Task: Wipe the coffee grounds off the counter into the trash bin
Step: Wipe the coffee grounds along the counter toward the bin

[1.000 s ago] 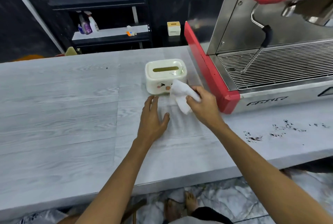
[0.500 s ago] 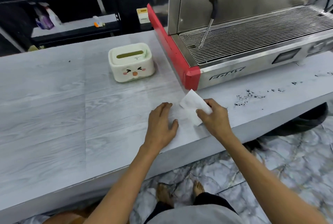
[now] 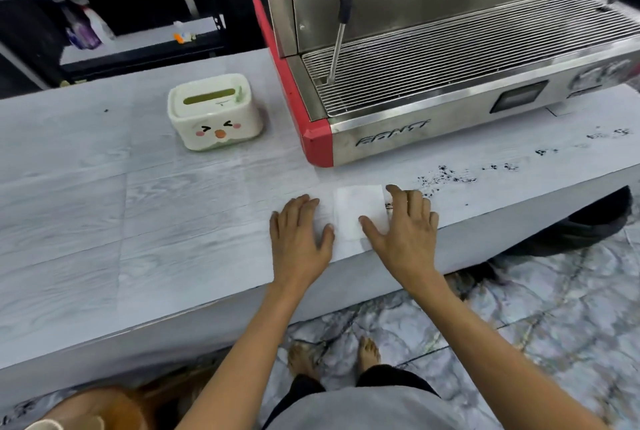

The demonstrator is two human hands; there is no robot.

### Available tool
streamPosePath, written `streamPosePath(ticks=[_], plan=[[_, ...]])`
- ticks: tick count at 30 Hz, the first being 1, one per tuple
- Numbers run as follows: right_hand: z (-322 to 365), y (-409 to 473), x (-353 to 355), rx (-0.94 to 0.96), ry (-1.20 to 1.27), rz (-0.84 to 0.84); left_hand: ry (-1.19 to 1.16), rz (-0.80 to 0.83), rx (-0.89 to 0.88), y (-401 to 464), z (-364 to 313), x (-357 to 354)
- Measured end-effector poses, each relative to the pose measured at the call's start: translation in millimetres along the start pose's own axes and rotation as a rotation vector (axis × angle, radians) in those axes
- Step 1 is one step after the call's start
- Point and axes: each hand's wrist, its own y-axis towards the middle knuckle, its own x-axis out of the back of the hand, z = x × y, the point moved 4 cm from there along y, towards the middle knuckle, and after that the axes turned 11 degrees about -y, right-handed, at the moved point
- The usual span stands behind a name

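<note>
A white tissue (image 3: 358, 211) lies flat on the grey wood-grain counter (image 3: 104, 204), close to its front edge. My left hand (image 3: 299, 232) rests flat on the counter, its thumb at the tissue's left edge. My right hand (image 3: 405, 225) is spread flat at the tissue's right side, thumb lying on its lower corner. Neither hand grips anything. Dark coffee grounds (image 3: 446, 177) are scattered just right of my right hand and on along the counter toward the far right. A dark rounded shape (image 3: 588, 225), possibly the trash bin, sits on the floor under the counter's right end.
A red and steel espresso machine (image 3: 450, 49) with a steam wand (image 3: 341, 28) stands behind the grounds. A cream tissue box (image 3: 214, 111) with a cartoon face sits left of it. A dark shelf (image 3: 138, 49) holds spray bottles. Below lie marble floor and my bare feet.
My right hand has carried the tissue from beside the tissue box to the counter's front edge, laid it flat and opened out. My left hand moved alongside. The view swung right.
</note>
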Motion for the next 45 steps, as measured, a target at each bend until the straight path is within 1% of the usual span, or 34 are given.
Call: streamPosePath(ticks=[3,5,7,9,12,17,20,25,35,45], plan=[[8,0,-3,0.165,0.095,-0.018,0.041,-0.048,0.037,1,-5,-5],[16,0,-11,0.271,0.125,0.014,0.071,-0.074,0.049,1,-5,-7],[25,2,-21,0.354,0.097,0.058,0.104,-0.068,0.059,1,-5,-8],[33,3,-30,0.389,0.054,0.115,0.143,-0.028,0.079,1,-4,-10],[40,-1,-41,0.407,0.026,0.183,0.193,0.025,0.100,2,-1,-12],[40,-3,-50,0.439,0.052,0.212,0.236,0.046,0.107,3,0,-15],[31,-2,-50,0.462,0.052,0.189,0.249,0.048,0.101,3,-1,-16],[11,3,-48,0.447,0.053,0.144,0.259,0.078,0.088,4,-2,-17],[-14,11,-45,0.425,0.028,0.118,0.185,0.137,0.074,11,-10,-22],[-46,21,-43,0.363,0.051,0.162,0.187,0.128,0.070,14,-26,-40]])
